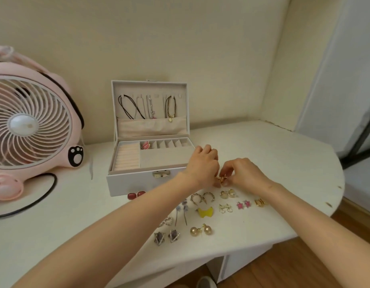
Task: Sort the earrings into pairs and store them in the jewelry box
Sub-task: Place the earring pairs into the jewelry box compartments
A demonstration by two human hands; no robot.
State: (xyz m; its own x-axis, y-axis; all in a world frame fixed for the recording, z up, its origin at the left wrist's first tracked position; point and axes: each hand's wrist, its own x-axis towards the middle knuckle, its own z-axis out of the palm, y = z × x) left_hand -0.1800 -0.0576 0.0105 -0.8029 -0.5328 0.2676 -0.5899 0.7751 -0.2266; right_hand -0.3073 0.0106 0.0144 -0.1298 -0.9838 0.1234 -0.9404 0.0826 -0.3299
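The small gold hoop earrings (pixel 221 179) are at the white table (pixel 263 154), just right of the open jewelry box's (pixel 138 181) front corner. They look shiny and rounded, but your fingertips hide most of them, so you cannot tell which way their long axis runs. Your left hand (pixel 202 165) and right hand (pixel 242 173) both pinch them, fingers curled and tips meeting. Nearer you, other earrings (pixel 201 230) lie in 2s, and a pink fan (pixel 30 123) stands well to the left.

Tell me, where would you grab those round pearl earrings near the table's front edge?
Probably pinch one pearl earring at a time from above, fingertips either side of its ball: the ball stands proud of the table, while its gold post looks thin.
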